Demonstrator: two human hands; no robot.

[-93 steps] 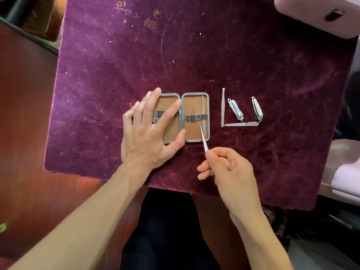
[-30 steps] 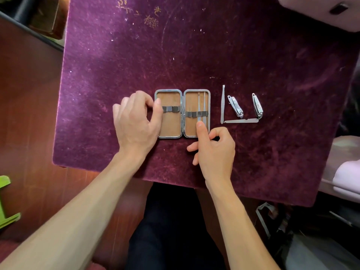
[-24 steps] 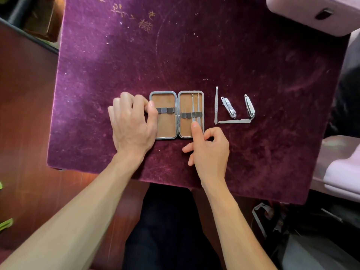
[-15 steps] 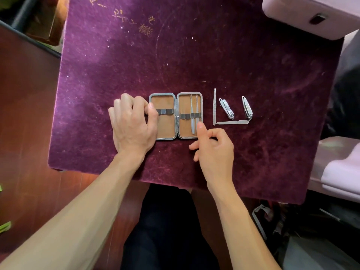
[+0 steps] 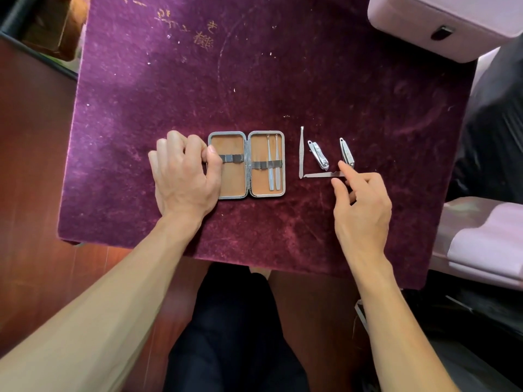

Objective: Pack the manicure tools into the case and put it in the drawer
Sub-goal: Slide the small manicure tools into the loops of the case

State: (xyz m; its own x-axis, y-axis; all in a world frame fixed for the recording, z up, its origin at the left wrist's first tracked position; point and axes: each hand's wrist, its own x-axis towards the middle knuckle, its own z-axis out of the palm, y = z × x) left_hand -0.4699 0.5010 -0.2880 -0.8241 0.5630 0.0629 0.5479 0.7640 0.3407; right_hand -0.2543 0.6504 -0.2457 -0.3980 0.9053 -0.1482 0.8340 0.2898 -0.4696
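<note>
Nearest, the right hand (image 5: pixel 363 205) reaches with loose, parted fingers (image 5: pixel 345 168) grasping nothing, the forefinger and thumb at the right end of the flat nail file (image 5: pixel 322 174). The left hand (image 5: pixel 184 176) curls its fingers onto the left rim of the open case (image 5: pixel 246 164) on the purple surface (image 5: pixel 283 80). Two thin tools (image 5: pixel 274 165) sit under the strap in its right half. Beyond the file lie tweezers (image 5: pixel 301 152) and two clippers (image 5: pixel 318 155).

The right hand (image 5: pixel 363 210) is no longer at the case (image 5: pixel 246 164); it is now placed to the right of centre, its fingers spread over the right end of the flat file (image 5: pixel 322 175). A second thin tool (image 5: pixel 270 162) is now tucked under the right half's strap.
</note>
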